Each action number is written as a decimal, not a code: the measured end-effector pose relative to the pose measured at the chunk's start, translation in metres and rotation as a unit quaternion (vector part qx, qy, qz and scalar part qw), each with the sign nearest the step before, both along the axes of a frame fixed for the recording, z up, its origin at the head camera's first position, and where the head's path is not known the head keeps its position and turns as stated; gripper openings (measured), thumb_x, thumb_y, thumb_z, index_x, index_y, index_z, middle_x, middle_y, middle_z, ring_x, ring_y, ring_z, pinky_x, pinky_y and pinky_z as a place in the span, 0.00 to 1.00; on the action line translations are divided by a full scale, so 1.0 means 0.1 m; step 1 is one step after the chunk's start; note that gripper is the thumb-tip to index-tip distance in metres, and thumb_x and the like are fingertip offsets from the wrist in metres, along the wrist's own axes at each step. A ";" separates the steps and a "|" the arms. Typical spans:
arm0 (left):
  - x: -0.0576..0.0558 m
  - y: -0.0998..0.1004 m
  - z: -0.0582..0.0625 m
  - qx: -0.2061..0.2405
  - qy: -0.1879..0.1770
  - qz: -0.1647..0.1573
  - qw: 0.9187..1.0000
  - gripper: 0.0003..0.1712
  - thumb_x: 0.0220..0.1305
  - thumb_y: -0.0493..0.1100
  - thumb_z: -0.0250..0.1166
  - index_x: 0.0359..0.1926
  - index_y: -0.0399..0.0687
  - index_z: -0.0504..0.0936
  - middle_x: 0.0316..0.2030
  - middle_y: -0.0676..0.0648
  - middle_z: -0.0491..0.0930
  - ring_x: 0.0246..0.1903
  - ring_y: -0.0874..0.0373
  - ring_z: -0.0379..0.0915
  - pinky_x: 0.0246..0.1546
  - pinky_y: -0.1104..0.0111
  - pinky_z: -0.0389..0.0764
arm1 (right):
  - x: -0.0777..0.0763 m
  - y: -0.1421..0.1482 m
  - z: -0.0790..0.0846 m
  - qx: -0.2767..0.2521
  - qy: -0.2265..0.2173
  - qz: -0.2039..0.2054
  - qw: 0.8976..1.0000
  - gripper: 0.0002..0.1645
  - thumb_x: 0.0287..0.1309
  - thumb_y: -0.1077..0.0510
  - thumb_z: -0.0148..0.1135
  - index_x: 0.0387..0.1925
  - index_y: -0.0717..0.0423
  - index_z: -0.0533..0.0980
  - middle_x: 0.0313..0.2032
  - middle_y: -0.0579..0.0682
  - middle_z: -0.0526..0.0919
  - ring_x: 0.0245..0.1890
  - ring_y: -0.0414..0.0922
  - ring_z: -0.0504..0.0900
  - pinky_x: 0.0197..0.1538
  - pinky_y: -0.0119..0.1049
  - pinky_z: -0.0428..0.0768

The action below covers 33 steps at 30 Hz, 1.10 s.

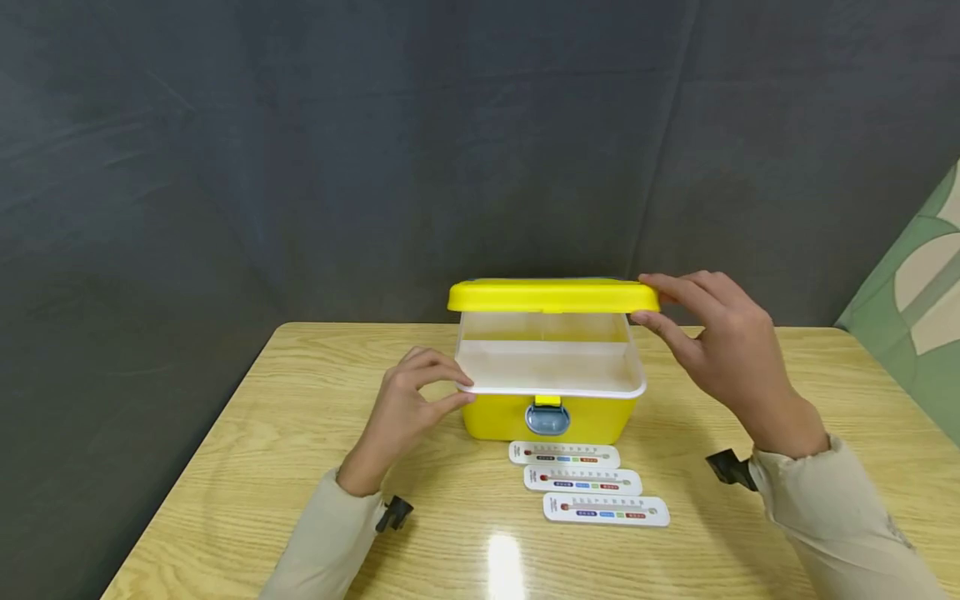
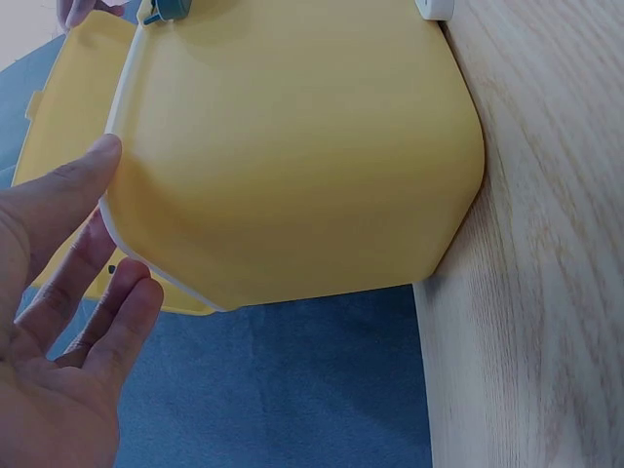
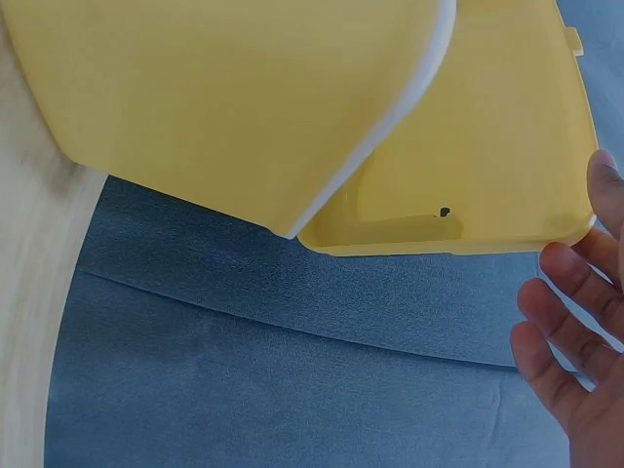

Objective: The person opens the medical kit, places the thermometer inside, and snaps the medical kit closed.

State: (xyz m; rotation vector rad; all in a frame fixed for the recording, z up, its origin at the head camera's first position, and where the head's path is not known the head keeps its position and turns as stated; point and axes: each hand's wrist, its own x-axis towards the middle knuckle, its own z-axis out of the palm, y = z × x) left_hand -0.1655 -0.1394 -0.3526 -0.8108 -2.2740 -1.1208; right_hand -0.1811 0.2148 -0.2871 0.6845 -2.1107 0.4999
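Head view. The box (image 1: 498, 421) stands upright on the wooden table (image 1: 300, 467), latch (image 1: 547, 419) facing me, the dark curtain (image 1: 375, 167) behind. Lid (image 1: 551, 297) raised clear of the front rim (image 1: 555, 392), so the pale interior shows. My left hand (image 1: 408, 408) pinches the box at its left front corner, thumb outside, fingers over the rim; I judge this braces the body against any tug from above. My right hand (image 1: 731, 350) pinches the lid's right end, thumb below, fingers on top; likely that props it at this angle, and from the side it leaves the view inside unblocked. Three thermometers (image 1: 606, 509) lie in a stepped row in front of the box, untouched, scales up. Set there, they seem meant to be within easy reach while staying out of the lid's swing.

Left wrist view. Thumb against the yellow wall beside the white rim, fingers curved on the far side: a light pinch, by the look of it. How hard I press, cannot tell.

Right wrist view. Lid corner between thumb and forefinger; remaining fingers spread loosely, off the lid. Holding the outer corner, far from the hinge side, probably gives good leverage for little effort.
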 end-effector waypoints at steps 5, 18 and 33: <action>-0.01 0.00 -0.01 0.006 -0.006 -0.002 1.000 0.08 0.47 0.37 0.79 0.30 0.47 0.90 0.34 0.52 0.85 0.42 0.58 0.76 0.48 0.67 0.79 | -0.09 -0.01 0.05 -0.014 0.002 0.004 1.000 0.29 0.58 0.41 0.67 0.53 0.56 0.82 0.37 0.54 0.84 0.37 0.47 0.77 0.42 0.26 0.68; -0.05 0.02 -0.04 0.006 0.007 -0.005 1.000 0.07 0.47 0.36 0.79 0.29 0.47 0.89 0.33 0.52 0.85 0.41 0.57 0.76 0.48 0.67 0.79 | -0.24 -0.09 0.24 -0.039 -0.009 -0.023 0.999 0.15 0.57 0.60 0.72 0.42 0.62 0.77 0.34 0.57 0.76 0.31 0.47 0.72 0.36 0.31 0.67; -0.06 0.06 -0.04 0.004 0.006 0.001 1.000 0.07 0.48 0.37 0.79 0.29 0.48 0.89 0.34 0.52 0.84 0.41 0.57 0.76 0.47 0.66 0.80 | -0.29 -0.18 0.29 0.006 -0.018 -0.106 0.994 0.19 0.72 0.59 0.50 0.60 0.61 0.74 0.53 0.62 0.79 0.44 0.58 0.78 0.41 0.58 0.82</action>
